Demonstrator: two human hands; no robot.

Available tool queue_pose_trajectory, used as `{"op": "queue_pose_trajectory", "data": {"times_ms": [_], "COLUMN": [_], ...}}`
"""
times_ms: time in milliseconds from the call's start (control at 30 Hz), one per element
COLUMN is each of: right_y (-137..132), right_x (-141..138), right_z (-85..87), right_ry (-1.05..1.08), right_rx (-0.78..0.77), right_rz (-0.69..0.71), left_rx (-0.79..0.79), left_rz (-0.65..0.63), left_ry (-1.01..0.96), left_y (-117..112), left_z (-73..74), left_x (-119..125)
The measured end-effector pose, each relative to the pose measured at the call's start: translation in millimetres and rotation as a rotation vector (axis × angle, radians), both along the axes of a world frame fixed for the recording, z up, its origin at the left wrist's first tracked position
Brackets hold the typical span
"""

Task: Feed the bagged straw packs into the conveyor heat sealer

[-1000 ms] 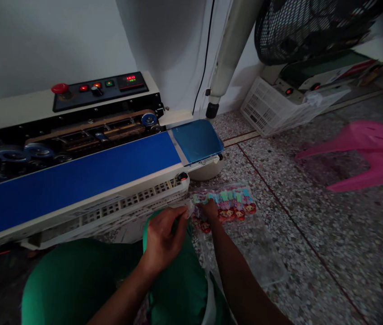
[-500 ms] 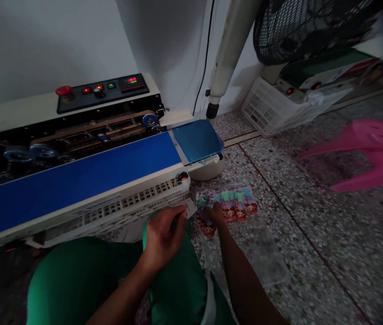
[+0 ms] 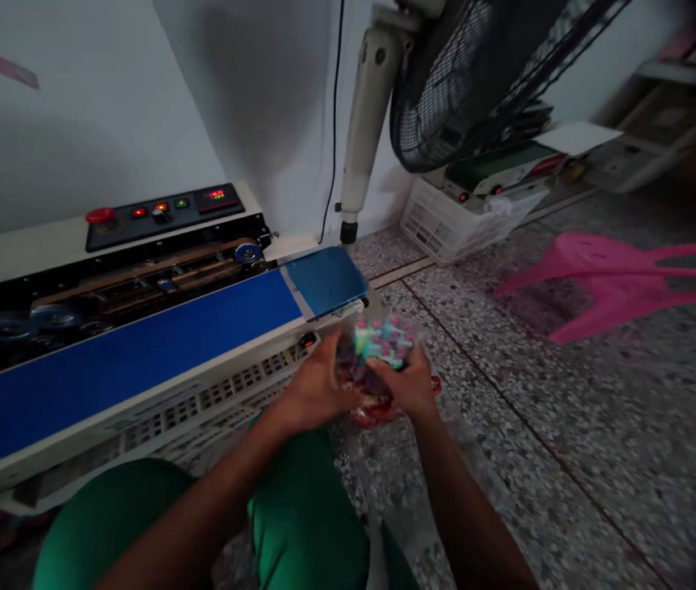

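Gripping glossy multicoloured bundle [image 3: 383,340] (blurred); left hand [image 3: 318,385], right hand [image 3: 410,383] curved round its sides

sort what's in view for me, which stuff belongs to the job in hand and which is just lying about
In the job:
- multicoloured pieces in clear plastic, held between left hand and right hand
- probably the blue-belted machine alongside, its panel lit

Apparently just about:
- pink plastic stool
- black fan
- white plastic crate
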State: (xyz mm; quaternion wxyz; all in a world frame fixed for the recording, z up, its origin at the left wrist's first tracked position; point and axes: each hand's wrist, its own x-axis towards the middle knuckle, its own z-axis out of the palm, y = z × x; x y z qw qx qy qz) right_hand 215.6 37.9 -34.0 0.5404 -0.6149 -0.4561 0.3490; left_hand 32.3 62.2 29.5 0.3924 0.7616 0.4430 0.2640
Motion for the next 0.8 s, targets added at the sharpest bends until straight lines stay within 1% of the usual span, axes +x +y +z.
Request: {"op": "queue_pose_trajectory", "data": {"times_ms": [33,67,100,133,167,200,233,267,300,333,367,400,467,533,600,700,800], "right_y": [13,28,44,60,76,91,106,120,132,142,149,154,157,151,142,127,117], "right_x": [-8,-14,-20,-24,-28,-31,-34,-36,-39,-42,-44,-46,-50,-53,-59,-77,-102], "right_z": [21.4,40.7,57.5,71.2,81.3,87.5,89.6,87.8,82.8,75.4,66.9,58.6,47.1,46.5,55.9,76.5,92.7], "right_ry": [0.012,0.02,0.036,0.044,0.046,0.045,0.037,0.026,0.017,0.008,0.002,0.002,0.012,0.012,0.001,0.017,0.071], "right_rx": [0.088,0.166,0.239,0.302,0.355,0.395,0.421,0.433,0.429,0.405,0.373,0.327,0.257,0.238,0.253,0.276,0.283], "right_rz": [0.017,0.048,0.075,0.109,0.149,0.189,0.228,0.259,0.277,0.285,0.278,0.268,0.242,0.233,0.234,0.282,0.378], "left_rx": [-0.005,0.007,0.051,0.121,0.205,0.294,0.356,0.384,0.378,0.335,0.26,0.204,0.156,0.144,0.129,0.093,-0.008], "left_rz": [-0.018,-0.001,0.047,0.093,0.113,0.125,0.138,0.136,0.143,0.146,0.144,0.167,0.172,0.156,0.133,0.119,0.155], "left_ry": [-0.099,-0.196,-0.282,-0.345,-0.374,-0.393,-0.4,-0.392,-0.391,-0.386,-0.359,-0.346,-0.326,-0.348,-0.373,-0.409,-0.569], "left_y": [12,24,37,51,65,79,92,104,115,124,131,136,139,136,127,110,91], "left_z": [8.5,17.8,27.4,36.3,43.6,48.3,49.9,48.0,43.1,35.8,27.1,18.4,4.8,0.5,4.7,16.2,22.5], "left_x": [4,7,7,6,3,-1,-5,-9,-13,-16,-18,-20,-22,-26,-35,-53,-72]}}
